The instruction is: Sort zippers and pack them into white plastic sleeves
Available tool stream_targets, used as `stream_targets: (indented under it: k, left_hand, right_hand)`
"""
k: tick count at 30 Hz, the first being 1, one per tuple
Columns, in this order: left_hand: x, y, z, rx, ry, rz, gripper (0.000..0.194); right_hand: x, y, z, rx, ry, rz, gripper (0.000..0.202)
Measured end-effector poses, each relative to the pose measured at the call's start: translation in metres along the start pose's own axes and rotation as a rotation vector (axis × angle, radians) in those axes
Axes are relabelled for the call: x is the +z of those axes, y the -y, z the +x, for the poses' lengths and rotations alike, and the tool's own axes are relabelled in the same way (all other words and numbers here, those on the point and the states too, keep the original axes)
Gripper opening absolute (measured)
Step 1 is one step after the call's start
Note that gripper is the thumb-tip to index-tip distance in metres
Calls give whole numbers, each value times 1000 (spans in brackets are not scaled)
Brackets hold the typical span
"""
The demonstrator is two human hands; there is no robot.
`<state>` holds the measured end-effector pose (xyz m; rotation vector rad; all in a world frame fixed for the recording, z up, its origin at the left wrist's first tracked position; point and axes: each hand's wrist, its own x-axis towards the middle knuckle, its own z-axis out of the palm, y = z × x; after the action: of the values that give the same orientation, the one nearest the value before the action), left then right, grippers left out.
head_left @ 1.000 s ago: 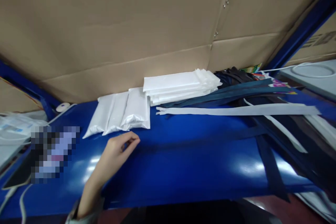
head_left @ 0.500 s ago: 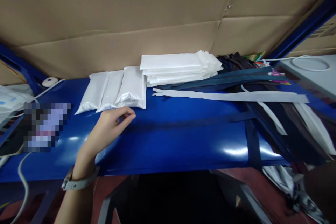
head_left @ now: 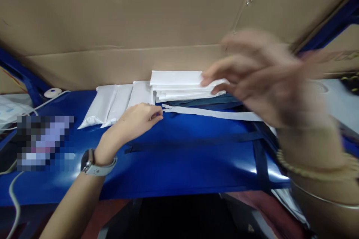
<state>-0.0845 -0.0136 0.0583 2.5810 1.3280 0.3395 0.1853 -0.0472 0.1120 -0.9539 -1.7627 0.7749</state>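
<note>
My left hand (head_left: pixel 137 121), with a watch at the wrist, has its fingers curled and the thumb close to the forefinger. Its fingertips are at the left end of a white zipper (head_left: pixel 207 112), by the slider; whether they grip it I cannot tell. Blurred by motion, my right hand (head_left: pixel 258 78) hovers above the zipper's right part, thumb and fingers apart, holding nothing I can see. It partly covers a stack of flat white packets (head_left: pixel 179 78). Behind my left hand lie several filled white packets (head_left: pixel 102 102) side by side.
A dark blue zipper (head_left: pixel 196 142) stretches across the blue tabletop (head_left: pixel 182 171). More dark zippers (head_left: pixel 202 101) lie below the packet stack. A pixelated phone-like object (head_left: pixel 46 142) and a white cable (head_left: pixel 14 194) are at left. A cardboard wall (head_left: pixel 126 18) stands behind.
My right hand has come into view from the right and is over the zippers. My left hand has moved right to the white zipper's end. The view has shifted slightly.
</note>
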Motion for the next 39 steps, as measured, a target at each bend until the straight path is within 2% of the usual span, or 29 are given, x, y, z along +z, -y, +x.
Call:
stream_targets:
  k: [2,3,6,8,10,15,19,24,27,30,33,36,39]
  left_hand:
    - [11,4,12,15,-49,26,21]
    - [18,5,16,16,-80,17,22]
    - [42,10,21,-24,-160,-26,27]
    - [54,11,19,-42,-166,-40,31]
    - [62,12,17,-50,-175,-43,33]
    - [67,13,17,-68,-253,-93,35]
    - [65,12,16,-30,-222,-86,30]
    - [71,2,12,-42,-163,-17,23]
    - [77,-2,9,-68,-190,31,25]
    - [79,-3,8,-54,-202,45,19]
    - [76,-6,6,11,-231,15,14]
    - [71,-13,5,55,-247,-34,12]
    - [65,-21,4,17,-183,-72,14]
  right_hand:
    - [21,-30,5,-36,152,-145,28]
    - [32,-49,7,-27,192,-287,23]
    - [64,-104,5,-58,266,-605,27]
    - [76,-126,0,-92,286,-756,30]
    - [81,-135,-5,-118,281,-817,31]
    - [75,-137,-10,-91,241,-751,19]
    - [75,-138,-10,-49,231,-669,12]
    - [78,-136,-12,-22,180,-588,13]
    - [78,-134,-13,-35,165,-542,12]
    - [77,-132,-16,-68,182,-527,11]
    - [76,-127,-19,-97,184,-529,9]
    - [75,-118,-24,-137,132,-514,10]
    - [77,-108,-29,-46,192,-486,10]
